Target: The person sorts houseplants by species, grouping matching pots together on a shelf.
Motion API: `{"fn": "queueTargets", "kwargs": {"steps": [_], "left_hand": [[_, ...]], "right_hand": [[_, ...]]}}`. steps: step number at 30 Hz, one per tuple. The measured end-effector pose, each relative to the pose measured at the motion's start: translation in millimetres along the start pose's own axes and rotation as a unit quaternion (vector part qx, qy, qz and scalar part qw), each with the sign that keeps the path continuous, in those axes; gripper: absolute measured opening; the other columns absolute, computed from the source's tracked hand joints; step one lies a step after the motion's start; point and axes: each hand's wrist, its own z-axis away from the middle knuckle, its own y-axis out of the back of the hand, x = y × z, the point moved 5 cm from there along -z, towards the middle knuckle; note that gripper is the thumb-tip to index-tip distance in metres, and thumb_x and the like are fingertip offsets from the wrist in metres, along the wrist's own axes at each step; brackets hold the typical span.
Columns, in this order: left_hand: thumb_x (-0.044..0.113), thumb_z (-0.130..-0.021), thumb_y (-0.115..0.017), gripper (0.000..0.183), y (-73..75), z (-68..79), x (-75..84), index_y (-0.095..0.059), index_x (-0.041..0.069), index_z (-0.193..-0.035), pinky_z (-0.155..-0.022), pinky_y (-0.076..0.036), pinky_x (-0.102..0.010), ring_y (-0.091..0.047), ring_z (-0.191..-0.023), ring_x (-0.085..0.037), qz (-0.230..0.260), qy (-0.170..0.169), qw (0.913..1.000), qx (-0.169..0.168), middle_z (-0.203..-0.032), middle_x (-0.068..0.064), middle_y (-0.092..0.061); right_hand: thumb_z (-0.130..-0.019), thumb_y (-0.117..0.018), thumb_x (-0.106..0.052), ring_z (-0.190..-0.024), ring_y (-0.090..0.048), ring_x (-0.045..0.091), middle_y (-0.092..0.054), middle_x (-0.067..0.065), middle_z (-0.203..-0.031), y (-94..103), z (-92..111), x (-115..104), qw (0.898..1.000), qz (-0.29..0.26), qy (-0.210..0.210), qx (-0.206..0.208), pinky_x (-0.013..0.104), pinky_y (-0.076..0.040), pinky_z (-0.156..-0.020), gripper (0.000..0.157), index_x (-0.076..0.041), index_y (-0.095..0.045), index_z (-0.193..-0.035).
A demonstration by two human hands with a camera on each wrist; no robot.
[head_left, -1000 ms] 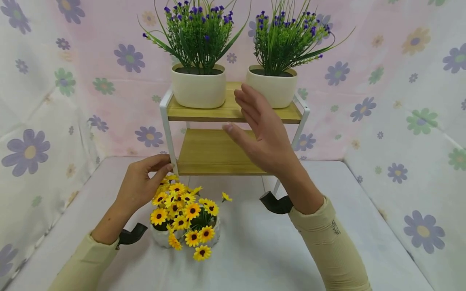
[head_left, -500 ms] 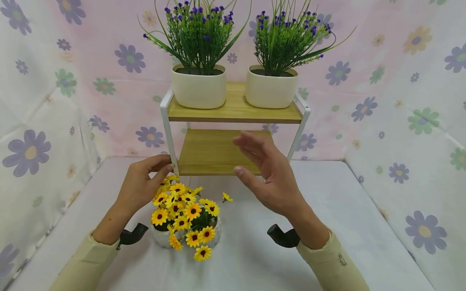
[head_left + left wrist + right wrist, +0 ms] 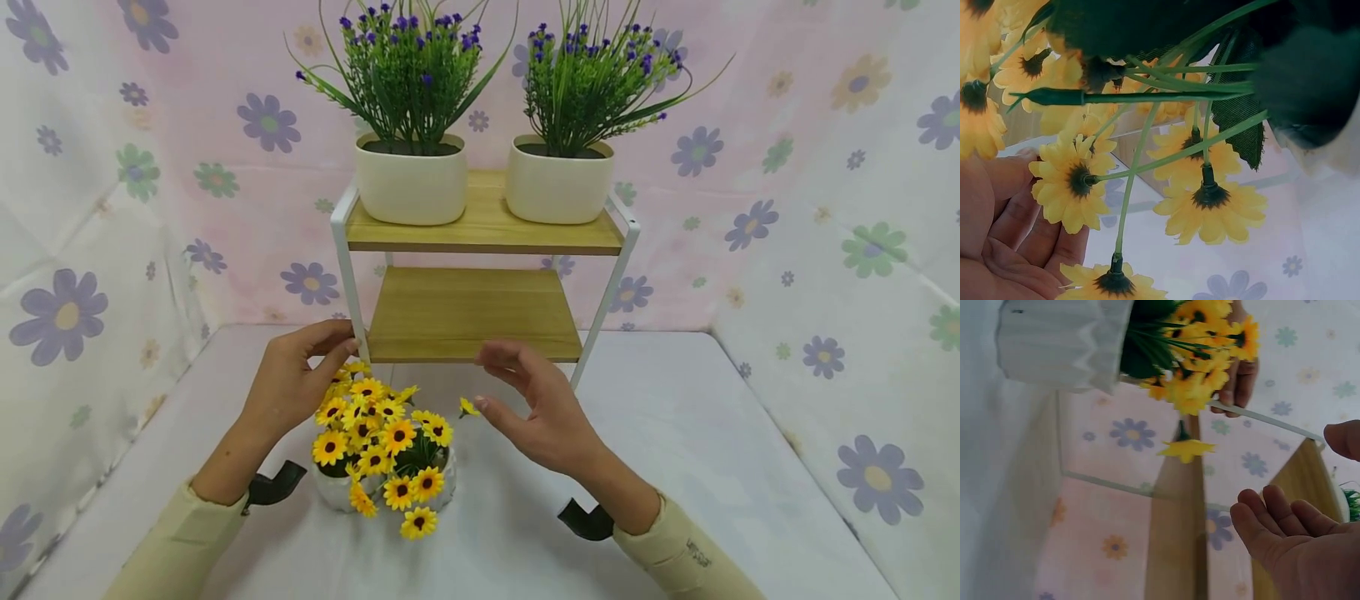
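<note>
While the left hand (image 3: 288,379) pinches the front left leg (image 3: 348,287) of the shelf (image 3: 472,312), the right hand (image 3: 546,415), holding nothing, thumb spread from its fingers, hangs beside the yellow flowers (image 3: 397,436), potted on the table (image 3: 712,425) before the shelf; brushing the outlying bloom (image 3: 468,407) could tip them over.

Fingers (image 3: 327,332) of the left hand (image 3: 287,379) seem partly hidden by the rack leg (image 3: 349,287), the tall plants (image 3: 408,92) cropped above.

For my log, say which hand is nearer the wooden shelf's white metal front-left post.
Left. The left hand grips the post; the right hand hovers apart, to its right.
</note>
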Motion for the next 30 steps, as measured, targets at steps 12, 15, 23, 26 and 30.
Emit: {"fn": "queueTargets", "kwargs": {"steps": [12, 15, 23, 26, 30], "left_hand": [[0.006, -0.104, -0.068, 0.024, -1.5, -1.7, 1.8, -0.074, 0.001, -0.126, -0.077, -0.048, -0.005, -0.079, -0.098, -0.033, 0.015, -0.005, 0.9999, -0.001, -0.110, -0.015, -0.080], [0.007, -0.104, -0.068, 0.024, -1.6, -2.4, 2.5, -0.074, 0.002, -0.127, -0.078, -0.048, -0.005, -0.079, -0.097, -0.032, 0.014, -0.008, 0.9999, -0.001, -0.110, -0.014, -0.080], [0.005, -0.104, -0.068, 0.024, -0.5, -0.3, 1.2, -0.074, 0.000, -0.127, -0.079, -0.047, -0.003, -0.079, -0.095, -0.031, 0.008, -0.007, 0.9999, 0.002, -0.109, -0.014, -0.080], [0.005, -0.104, -0.068, 0.024, -0.2, 0.1, 1.1, -0.074, 0.000, -0.127, -0.079, -0.047, -0.003, -0.079, -0.095, -0.031, 0.008, -0.003, 1.0000, 0.002, -0.109, -0.015, -0.080], [0.006, -0.104, -0.068, 0.024, -0.2, -0.1, 0.7, -0.074, 0.000, -0.127, -0.080, -0.045, -0.002, -0.079, -0.096, -0.032, 0.007, 0.000, 1.0000, 0.003, -0.109, -0.015, -0.080]], "right_hand": [[-0.095, -0.083, -0.020, -0.134, -0.061, 0.020, -0.062, 0.006, -0.141, -20.0, 5, 44, 0.994, 0.019, -0.064, -0.085, 0.034, -0.047, -0.114, 0.066, -0.010, -0.050, -0.151], [-0.092, -0.087, -0.025, -0.136, -0.059, 0.017, -0.061, 0.005, -0.144, -23.6, 7, 55, 0.990, 0.024, -0.085, -0.111, 0.034, -0.046, -0.115, 0.074, -0.010, -0.049, -0.154], [-0.083, -0.094, -0.033, -0.142, -0.053, 0.014, -0.058, 0.004, -0.154, -44.0, 11, 82, 0.971, 0.039, -0.108, -0.211, 0.039, -0.044, -0.118, 0.090, -0.012, -0.049, -0.158], [-0.082, -0.094, -0.037, -0.145, -0.050, 0.012, -0.054, -0.002, -0.158, -52.8, 15, 88, 0.964, 0.038, -0.100, -0.245, 0.037, -0.043, -0.118, 0.092, -0.015, -0.048, -0.159], [-0.083, -0.093, -0.039, -0.145, -0.049, 0.009, -0.051, -0.009, -0.160, -63.6, 19, 91, 0.957, 0.027, -0.088, -0.275, 0.033, -0.044, -0.118, 0.089, -0.017, -0.050, -0.158]]}}
